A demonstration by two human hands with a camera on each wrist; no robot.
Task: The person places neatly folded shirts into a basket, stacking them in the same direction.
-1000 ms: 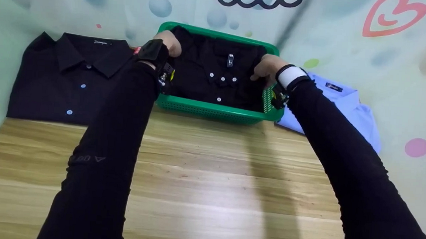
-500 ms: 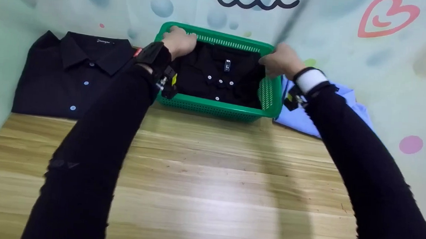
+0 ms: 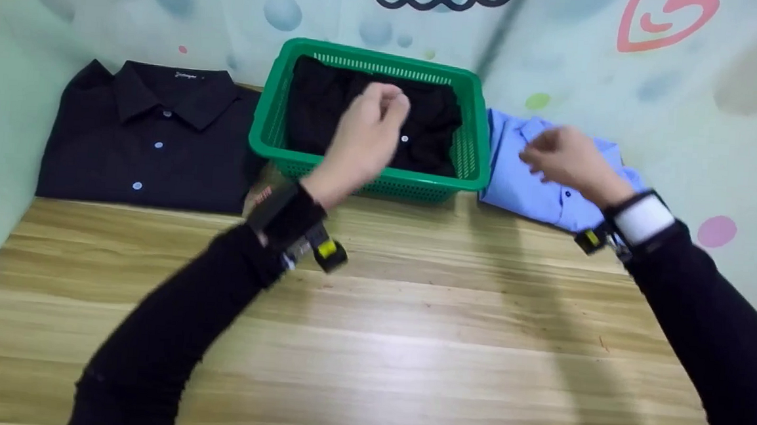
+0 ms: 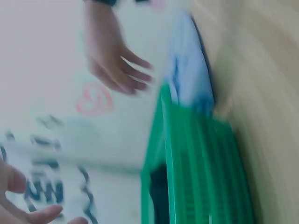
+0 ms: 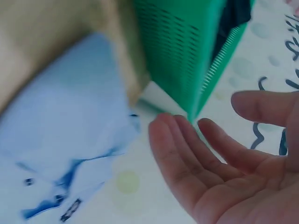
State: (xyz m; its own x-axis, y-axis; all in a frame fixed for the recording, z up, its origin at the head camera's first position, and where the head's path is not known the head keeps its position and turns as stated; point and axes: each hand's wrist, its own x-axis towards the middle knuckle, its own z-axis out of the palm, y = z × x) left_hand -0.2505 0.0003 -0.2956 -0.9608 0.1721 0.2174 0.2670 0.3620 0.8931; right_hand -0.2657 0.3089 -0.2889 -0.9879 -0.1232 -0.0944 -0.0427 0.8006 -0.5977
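Observation:
A green plastic basket (image 3: 265,146) stands at the back of the table with a folded black shirt (image 3: 319,113) inside. Above it, my left hand (image 3: 367,136) hangs with loosely bent fingers and holds nothing, hiding part of the shirt. To the basket's right lies a folded light-blue shirt (image 3: 512,181). My right hand (image 3: 572,160) hovers over that shirt, also holding nothing. In the right wrist view its fingers (image 5: 175,158) are spread and relaxed near the basket's corner. The left wrist view is blurred but shows the left fingers (image 4: 44,214) apart from the basket.
Left of the basket lies another folded black shirt (image 3: 99,162) with pale buttons. A patterned wall covering (image 3: 227,6) rises close behind the basket and along both sides. Wooden tabletop (image 3: 357,342) extends in front of the basket.
Both hands have left the basket. The left moved right and toward me, over the basket's middle; the right moved right and down, over the blue shirt. The black shirt stays in the basket.

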